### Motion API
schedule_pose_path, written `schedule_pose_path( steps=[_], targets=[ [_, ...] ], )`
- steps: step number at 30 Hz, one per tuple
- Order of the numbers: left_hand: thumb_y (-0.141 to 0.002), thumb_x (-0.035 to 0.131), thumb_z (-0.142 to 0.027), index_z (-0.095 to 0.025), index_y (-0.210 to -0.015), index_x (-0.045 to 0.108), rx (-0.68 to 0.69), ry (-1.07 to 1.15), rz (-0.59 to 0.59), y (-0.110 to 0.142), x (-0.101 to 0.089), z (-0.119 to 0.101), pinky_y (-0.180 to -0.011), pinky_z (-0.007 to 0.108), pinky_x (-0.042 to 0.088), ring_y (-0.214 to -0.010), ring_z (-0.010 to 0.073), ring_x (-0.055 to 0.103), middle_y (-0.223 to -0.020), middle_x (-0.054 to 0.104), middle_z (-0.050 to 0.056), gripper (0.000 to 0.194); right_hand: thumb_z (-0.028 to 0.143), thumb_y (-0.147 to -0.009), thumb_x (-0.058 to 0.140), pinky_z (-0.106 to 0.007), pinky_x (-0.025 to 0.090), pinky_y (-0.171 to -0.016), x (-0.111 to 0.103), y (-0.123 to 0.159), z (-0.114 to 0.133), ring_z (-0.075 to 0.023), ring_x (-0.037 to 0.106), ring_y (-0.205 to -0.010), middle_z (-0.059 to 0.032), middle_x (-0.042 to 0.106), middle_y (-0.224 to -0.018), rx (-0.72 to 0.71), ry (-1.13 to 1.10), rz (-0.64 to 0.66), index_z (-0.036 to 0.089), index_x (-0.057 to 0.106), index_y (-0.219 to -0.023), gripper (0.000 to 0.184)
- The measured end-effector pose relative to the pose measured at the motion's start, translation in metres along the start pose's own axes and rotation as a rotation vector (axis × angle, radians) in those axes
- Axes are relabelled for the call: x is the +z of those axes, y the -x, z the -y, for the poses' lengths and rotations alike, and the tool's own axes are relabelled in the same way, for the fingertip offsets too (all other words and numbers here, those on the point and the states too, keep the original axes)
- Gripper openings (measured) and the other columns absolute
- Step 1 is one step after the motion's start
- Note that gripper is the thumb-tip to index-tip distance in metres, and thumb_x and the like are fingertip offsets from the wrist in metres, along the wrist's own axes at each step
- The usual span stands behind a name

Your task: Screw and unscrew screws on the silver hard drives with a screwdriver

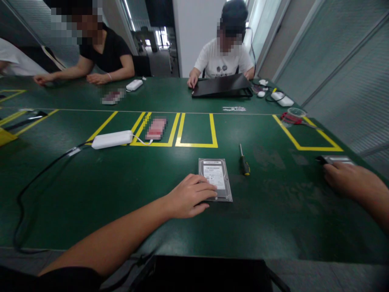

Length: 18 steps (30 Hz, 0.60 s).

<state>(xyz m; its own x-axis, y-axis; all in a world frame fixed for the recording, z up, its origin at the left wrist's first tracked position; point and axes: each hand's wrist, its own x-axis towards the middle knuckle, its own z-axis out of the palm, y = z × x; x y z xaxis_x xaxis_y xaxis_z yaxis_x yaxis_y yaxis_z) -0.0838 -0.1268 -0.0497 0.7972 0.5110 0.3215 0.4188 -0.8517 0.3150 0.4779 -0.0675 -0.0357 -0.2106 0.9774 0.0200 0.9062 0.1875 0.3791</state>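
Observation:
A hard drive (216, 172) with a white printed label lies flat on the green table in front of me. My left hand (194, 196) rests on its lower left part, fingers stretched out and lying on the drive. Just right of the drive is a screwdriver (243, 162) with a black and yellow handle, its shaft pointing away from me. At the far right my right hand (342, 178) is closed at the near side of a flat grey and black object (338, 159). The hand hides much of that object and most of its own fingers.
A white power strip (112, 139) with a black cable lies at left, beside a blurred pink item (156, 129). Yellow tape outlines (197, 145) mark the table. A clear cup (294, 117) with red contents stands back right. Across, one person holds a black panel (223, 86); another sits left.

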Motion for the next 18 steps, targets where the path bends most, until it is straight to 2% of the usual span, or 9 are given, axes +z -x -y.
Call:
schedule_pose_path(
  steps=[3,5,8,11,14,18],
  targets=[
    [-0.087,0.061,-0.027,-0.022,-0.125,0.059,-0.002,-0.003,0.002,0.000,0.001,0.000,-0.100,0.044,0.039,-0.119,0.0252,0.049,-0.130,0.063,0.005,0.039,0.034,-0.092,0.035,-0.036,0.045,-0.066,-0.010,-0.002,0.009,-0.0264,0.063,-0.081,-0.0170,0.065,-0.093,0.051,0.098,-0.010,0.015,0.062,-0.090,0.033],
    [-0.087,0.061,-0.028,-0.022,-0.125,0.059,0.000,0.004,-0.003,0.000,0.001,0.001,-0.100,0.044,0.039,-0.119,0.0254,0.050,-0.130,0.063,0.006,0.039,0.038,-0.094,0.031,-0.035,0.045,-0.065,-0.023,-0.007,0.020,-0.0261,0.063,-0.084,-0.0160,0.065,-0.097,0.138,0.065,-0.033,0.015,0.061,-0.094,0.037],
    [-0.088,0.060,-0.028,-0.021,-0.125,0.059,0.001,0.016,-0.006,0.000,0.001,0.001,-0.100,0.044,0.038,-0.119,0.0262,0.050,-0.130,0.063,0.007,0.038,0.043,-0.093,0.032,-0.034,0.045,-0.066,-0.053,-0.020,0.046,-0.0259,0.062,-0.086,-0.0146,0.064,-0.099,0.247,-0.043,-0.079,0.017,0.059,-0.090,0.037],
    [-0.089,0.059,-0.028,-0.021,-0.126,0.059,0.004,0.021,-0.003,0.000,0.000,0.000,-0.100,0.045,0.038,-0.119,0.0268,0.050,-0.131,0.062,0.007,0.038,0.042,-0.091,0.036,-0.034,0.043,-0.067,-0.090,-0.030,0.084,-0.0255,0.061,-0.084,-0.0127,0.065,-0.090,0.253,-0.196,-0.158,0.018,0.058,-0.087,0.032],
    [-0.089,0.058,-0.030,-0.020,-0.126,0.059,0.016,0.020,0.003,0.000,-0.003,-0.001,-0.100,0.045,0.038,-0.120,0.0269,0.049,-0.132,0.062,0.007,0.038,0.038,-0.089,0.044,-0.033,0.042,-0.064,-0.126,-0.031,0.133,-0.0222,0.059,-0.073,-0.0089,0.064,-0.081,0.172,-0.399,-0.225,0.020,0.058,-0.086,0.023],
    [-0.089,0.058,-0.031,-0.020,-0.128,0.057,0.021,0.025,0.013,0.000,-0.006,-0.001,-0.101,0.045,0.038,-0.120,0.0269,0.049,-0.134,0.061,0.007,0.040,0.036,-0.093,0.040,-0.032,0.046,-0.065,-0.161,-0.018,0.199,-0.0188,0.058,-0.073,-0.0028,0.062,-0.081,-0.143,-0.641,-0.314,0.026,0.054,-0.090,0.017]
  ],
)
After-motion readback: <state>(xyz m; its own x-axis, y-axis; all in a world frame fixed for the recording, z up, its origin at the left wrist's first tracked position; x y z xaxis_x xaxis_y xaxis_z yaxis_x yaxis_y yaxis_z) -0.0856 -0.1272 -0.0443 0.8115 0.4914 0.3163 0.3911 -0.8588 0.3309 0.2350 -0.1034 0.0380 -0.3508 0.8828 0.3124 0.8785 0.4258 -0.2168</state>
